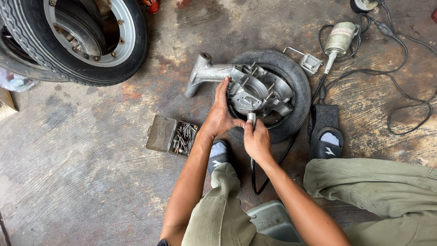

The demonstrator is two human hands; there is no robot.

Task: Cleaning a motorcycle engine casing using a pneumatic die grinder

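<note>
A grey cast-metal engine casing (248, 86) with a long arm lies on top of a small black tyre (298, 82) on the concrete floor. My left hand (221, 114) presses flat against the casing's near side, fingers spread. My right hand (257, 139) grips a slim metal rotary handpiece (251, 117), its tip pointing up into the casing's round opening. A black flexible shaft (253, 175) runs from the handpiece down between my knees.
An open metal box of bits (172, 135) lies left of my hand. A foot pedal (324, 116) sits under my right sandal, with a motor unit (339, 40) and black cables (405, 68) beyond. A large wheel (82, 36) stands top left.
</note>
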